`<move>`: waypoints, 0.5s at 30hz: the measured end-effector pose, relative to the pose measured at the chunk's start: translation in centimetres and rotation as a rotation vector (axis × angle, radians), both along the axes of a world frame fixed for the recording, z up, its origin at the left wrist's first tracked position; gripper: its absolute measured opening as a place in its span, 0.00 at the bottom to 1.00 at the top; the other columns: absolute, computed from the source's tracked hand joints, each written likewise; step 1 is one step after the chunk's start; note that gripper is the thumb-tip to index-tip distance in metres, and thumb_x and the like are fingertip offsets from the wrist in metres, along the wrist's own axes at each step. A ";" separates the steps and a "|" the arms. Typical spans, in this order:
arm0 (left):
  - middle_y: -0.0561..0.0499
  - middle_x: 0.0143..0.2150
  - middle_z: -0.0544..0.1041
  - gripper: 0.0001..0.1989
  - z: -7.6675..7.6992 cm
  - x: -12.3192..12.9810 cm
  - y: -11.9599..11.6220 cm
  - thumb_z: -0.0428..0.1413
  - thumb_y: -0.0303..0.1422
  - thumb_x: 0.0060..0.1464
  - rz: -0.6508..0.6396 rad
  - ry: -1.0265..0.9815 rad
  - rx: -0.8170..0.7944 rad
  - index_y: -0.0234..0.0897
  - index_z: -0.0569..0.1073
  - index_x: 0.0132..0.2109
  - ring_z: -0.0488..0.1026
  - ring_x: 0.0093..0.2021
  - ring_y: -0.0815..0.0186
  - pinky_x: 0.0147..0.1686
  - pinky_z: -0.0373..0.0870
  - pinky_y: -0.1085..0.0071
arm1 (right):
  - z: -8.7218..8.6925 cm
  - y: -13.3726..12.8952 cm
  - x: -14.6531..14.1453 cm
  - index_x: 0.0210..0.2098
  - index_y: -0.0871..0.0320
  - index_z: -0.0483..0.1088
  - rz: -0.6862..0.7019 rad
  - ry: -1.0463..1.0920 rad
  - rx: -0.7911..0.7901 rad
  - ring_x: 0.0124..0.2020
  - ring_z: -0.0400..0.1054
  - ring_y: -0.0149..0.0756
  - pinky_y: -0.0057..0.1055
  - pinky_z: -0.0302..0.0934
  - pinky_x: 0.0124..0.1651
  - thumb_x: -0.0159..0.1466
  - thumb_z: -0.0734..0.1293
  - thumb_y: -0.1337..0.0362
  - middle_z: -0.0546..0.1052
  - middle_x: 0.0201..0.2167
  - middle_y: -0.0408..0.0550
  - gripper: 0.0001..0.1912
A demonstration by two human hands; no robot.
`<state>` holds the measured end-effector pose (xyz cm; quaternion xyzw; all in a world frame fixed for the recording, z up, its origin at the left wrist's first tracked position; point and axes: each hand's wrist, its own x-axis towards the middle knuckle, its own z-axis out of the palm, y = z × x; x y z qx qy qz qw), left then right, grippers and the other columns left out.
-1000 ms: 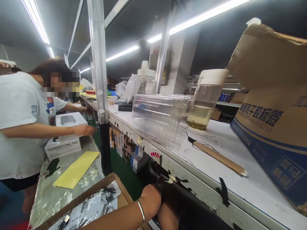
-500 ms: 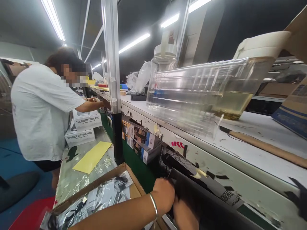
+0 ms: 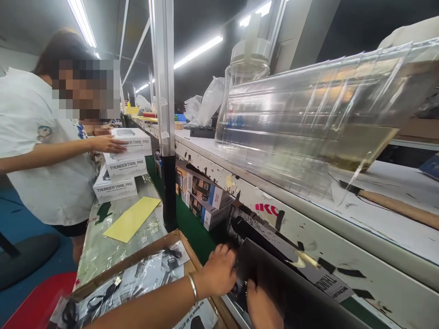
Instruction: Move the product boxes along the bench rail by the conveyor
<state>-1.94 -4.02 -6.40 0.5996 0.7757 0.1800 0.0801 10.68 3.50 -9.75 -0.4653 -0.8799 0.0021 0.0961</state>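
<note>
My left hand (image 3: 219,270), with a silver bangle on the wrist, is at the left edge of a dark open box flap (image 3: 291,283), its fingers bent over something I cannot make out. Just right of it and lower, my right hand (image 3: 263,305) reaches in beneath the dark flap, most of its fingers hidden. Below my left forearm lies a cardboard box (image 3: 176,237) of plastic-bagged manuals and cables (image 3: 137,278).
At the left a person (image 3: 41,151) rests a hand on stacked white boxes (image 3: 125,167). A yellow sheet (image 3: 133,219) lies on the bench. Printed boxes (image 3: 206,194) sit under the shelf, which bears a clear container (image 3: 274,123). A metal post (image 3: 164,91) stands centrally.
My left hand has shifted left and its fingers have spread somewhat. The person on the left has turned and placed another white box on the stack. The view has shifted slightly.
</note>
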 end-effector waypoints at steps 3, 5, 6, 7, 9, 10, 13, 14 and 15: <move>0.40 0.52 0.68 0.18 0.5 0.5 -0.4 0.49 0.29 0.52 0.018 0.135 0.046 0.34 0.71 0.50 0.63 0.53 0.49 0.51 0.66 0.51 | -0.1 0.3 -0.3 0.58 0.66 0.64 -0.041 0.018 -0.100 0.59 0.60 0.52 0.47 0.51 0.61 0.65 0.49 0.64 0.69 0.56 0.58 0.27; 0.37 0.49 0.72 0.15 0.5 1.1 0.6 0.53 0.28 0.50 -0.068 0.241 -0.086 0.30 0.74 0.46 0.64 0.52 0.48 0.50 0.66 0.50 | -0.2 0.4 -0.5 0.57 0.68 0.64 -0.053 0.036 -0.122 0.59 0.59 0.52 0.46 0.50 0.62 0.65 0.49 0.63 0.68 0.57 0.60 0.27; 0.35 0.52 0.72 0.17 0.4 1.3 1.5 0.55 0.28 0.50 -0.114 0.283 -0.165 0.29 0.74 0.47 0.64 0.54 0.47 0.53 0.64 0.48 | -0.2 0.5 -0.6 0.56 0.69 0.64 -0.052 0.043 -0.120 0.59 0.59 0.52 0.46 0.50 0.62 0.65 0.49 0.63 0.68 0.56 0.61 0.27; 0.35 0.56 0.70 0.20 0.2 1.4 2.4 0.57 0.28 0.49 -0.150 0.325 -0.216 0.29 0.72 0.51 0.61 0.58 0.46 0.56 0.61 0.46 | -0.1 0.5 -0.7 0.56 0.70 0.64 -0.053 0.048 -0.119 0.59 0.59 0.53 0.46 0.51 0.61 0.64 0.49 0.63 0.69 0.55 0.63 0.27; 0.38 0.66 0.60 0.28 -0.4 1.4 4.2 0.58 0.28 0.49 -0.201 0.404 -0.218 0.33 0.67 0.58 0.52 0.65 0.45 0.61 0.52 0.42 | -0.1 0.6 -0.9 0.58 0.70 0.62 -0.049 0.063 -0.135 0.57 0.61 0.54 0.46 0.53 0.59 0.64 0.49 0.64 0.71 0.51 0.64 0.28; 0.40 0.69 0.55 0.29 -0.8 1.3 4.9 0.58 0.28 0.50 -0.222 0.435 -0.183 0.35 0.65 0.60 0.47 0.68 0.46 0.63 0.49 0.41 | 0.0 0.6 -0.9 0.59 0.70 0.61 -0.048 0.081 -0.148 0.56 0.62 0.53 0.46 0.54 0.58 0.63 0.48 0.64 0.72 0.49 0.63 0.28; 0.39 0.67 0.59 0.24 -1.8 0.8 5.7 0.53 0.25 0.53 -0.235 0.473 -0.019 0.35 0.66 0.59 0.49 0.67 0.47 0.62 0.52 0.44 | 0.0 0.4 -1.2 0.60 0.69 0.59 -0.030 0.137 -0.132 0.56 0.63 0.51 0.44 0.53 0.60 0.63 0.48 0.64 0.72 0.48 0.61 0.29; 0.36 0.63 0.63 0.23 -2.0 0.5 5.6 0.53 0.25 0.53 -0.219 0.465 0.020 0.33 0.67 0.57 0.54 0.64 0.45 0.60 0.55 0.44 | 0.0 0.4 -1.2 0.59 0.70 0.60 -0.020 0.141 -0.106 0.57 0.61 0.51 0.44 0.51 0.61 0.64 0.48 0.64 0.72 0.49 0.62 0.28; 0.35 0.59 0.67 0.21 -2.1 0.3 5.4 0.52 0.25 0.53 -0.194 0.452 0.047 0.30 0.68 0.55 0.60 0.59 0.44 0.57 0.59 0.43 | -0.1 0.3 -1.3 0.58 0.70 0.61 -0.020 0.137 -0.081 0.59 0.60 0.51 0.44 0.50 0.62 0.64 0.48 0.63 0.71 0.50 0.62 0.28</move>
